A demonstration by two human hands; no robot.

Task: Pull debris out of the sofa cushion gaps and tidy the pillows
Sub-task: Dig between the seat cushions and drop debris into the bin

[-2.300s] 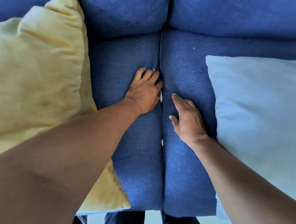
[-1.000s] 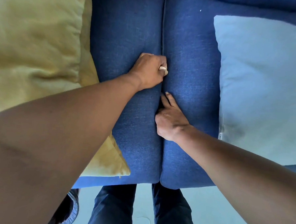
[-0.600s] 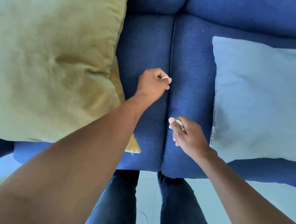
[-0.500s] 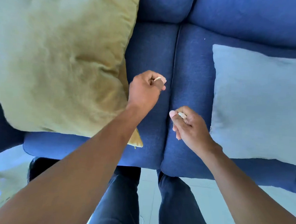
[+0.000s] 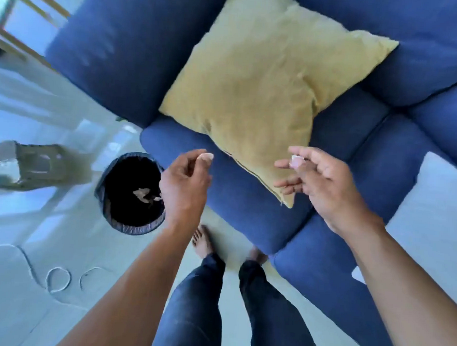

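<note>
Both hands pinch scraps above the blue sofa [image 5: 247,200].
Left hand [image 5: 184,183] pinches debris [image 5: 205,155] beside a lined bin [image 5: 131,191]; right hand [image 5: 324,185] pinches another scrap [image 5: 294,157] before the yellow pillow [image 5: 263,90]; a white pillow [image 5: 431,218] lies right.

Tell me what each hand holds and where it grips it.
The left hand pinches a small pale scrap at its fingertips. The right hand pinches a small white scrap between thumb and fingertip.

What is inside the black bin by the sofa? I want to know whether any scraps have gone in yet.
A few pale scraps lie on the dark liner inside the black bin. The left hand covers the bin's right edge, so anything there is hidden.
</note>
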